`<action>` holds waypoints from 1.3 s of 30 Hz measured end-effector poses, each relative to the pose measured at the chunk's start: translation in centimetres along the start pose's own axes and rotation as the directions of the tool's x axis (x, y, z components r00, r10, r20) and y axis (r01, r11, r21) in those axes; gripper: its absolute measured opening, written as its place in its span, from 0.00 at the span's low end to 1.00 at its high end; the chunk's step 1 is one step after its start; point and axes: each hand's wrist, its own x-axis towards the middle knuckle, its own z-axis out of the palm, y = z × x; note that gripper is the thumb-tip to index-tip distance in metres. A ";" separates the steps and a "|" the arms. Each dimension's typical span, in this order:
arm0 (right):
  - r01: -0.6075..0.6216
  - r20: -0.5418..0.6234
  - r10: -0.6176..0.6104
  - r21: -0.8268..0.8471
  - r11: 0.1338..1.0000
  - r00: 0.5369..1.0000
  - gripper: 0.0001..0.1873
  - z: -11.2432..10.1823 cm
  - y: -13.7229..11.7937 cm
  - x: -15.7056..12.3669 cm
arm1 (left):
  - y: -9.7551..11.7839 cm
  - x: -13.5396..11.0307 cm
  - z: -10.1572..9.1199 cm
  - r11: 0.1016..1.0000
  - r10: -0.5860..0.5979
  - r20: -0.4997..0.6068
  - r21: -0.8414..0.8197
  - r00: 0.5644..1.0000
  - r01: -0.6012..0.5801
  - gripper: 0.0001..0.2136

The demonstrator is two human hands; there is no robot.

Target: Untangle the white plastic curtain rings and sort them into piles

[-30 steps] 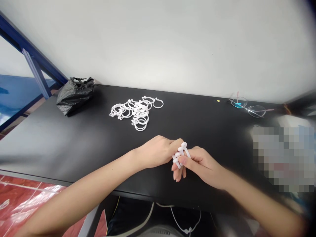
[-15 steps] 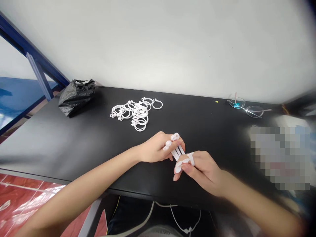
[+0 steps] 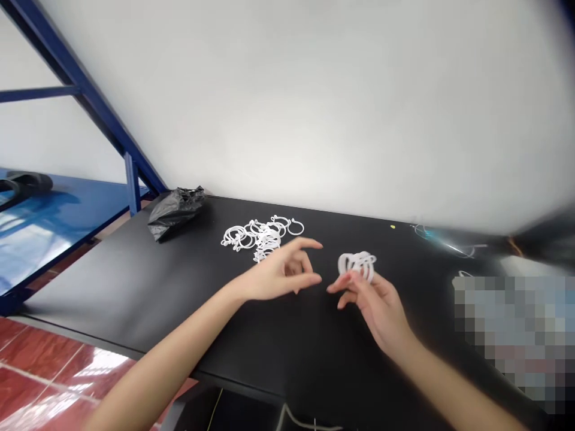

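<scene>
Right of the frame's centre, the right hand (image 3: 378, 304) pinches white rings (image 3: 362, 262); mid-frame, the left hand (image 3: 275, 274), released, loosely curled, nears a ring pile (image 3: 268, 237)

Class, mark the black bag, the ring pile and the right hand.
Black bag (image 3: 175, 213): head view, crumpled side.
Ring pile (image 3: 268, 238): head view, central rings.
Right hand (image 3: 380, 308): head view, near thumb base.

Your rings (image 3: 362, 258) look like smooth plastic, your desk (image 3: 179, 293) satiny, the bag (image 3: 174, 214) at frame left crinkled, glossy plastic
</scene>
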 end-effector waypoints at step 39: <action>0.430 0.401 -0.160 -0.807 0.404 0.902 0.31 8.0 4.5 12.3 | -7.1 0.8 -9.2 0.578 0.210 -0.286 0.808 0.935 0.117 0.25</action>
